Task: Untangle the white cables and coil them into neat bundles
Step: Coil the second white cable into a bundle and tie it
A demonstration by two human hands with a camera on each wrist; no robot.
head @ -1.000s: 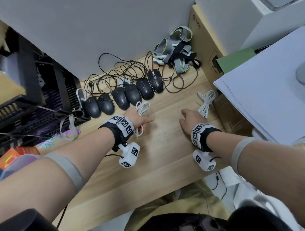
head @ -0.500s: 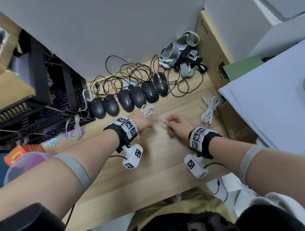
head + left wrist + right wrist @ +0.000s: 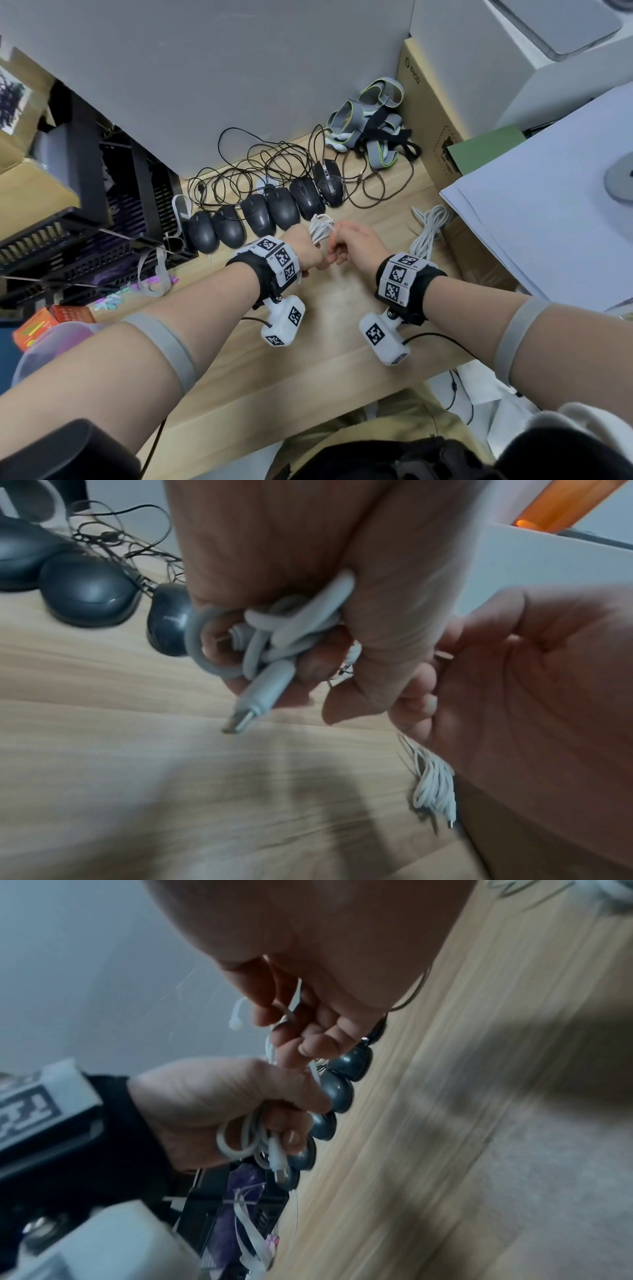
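My left hand (image 3: 308, 255) grips a coiled white cable (image 3: 320, 228) in its fist just above the wooden desk (image 3: 342, 329). In the left wrist view the cable's loops (image 3: 274, 631) bunch in the palm and a metal plug (image 3: 240, 723) sticks out below. My right hand (image 3: 337, 255) is against the left one, fingers (image 3: 308, 1042) curled, pinching a thin white tie (image 3: 295, 999) next to the coil (image 3: 240, 1139). A second white cable bundle (image 3: 430, 228) lies on the desk to the right, also visible as a bundle (image 3: 435, 788) behind the right palm.
Several black mice (image 3: 260, 216) sit in a row just behind the hands, their black cords (image 3: 274, 164) tangled at the wall. Grey straps (image 3: 370, 120) lie at the back. A cardboard box (image 3: 431, 113) and white sheets (image 3: 548, 205) stand right, a black rack (image 3: 85, 240) left.
My right hand has left the second bundle on the desk and moved left to meet the left hand, curling its fingers. The left hand still holds the coil.
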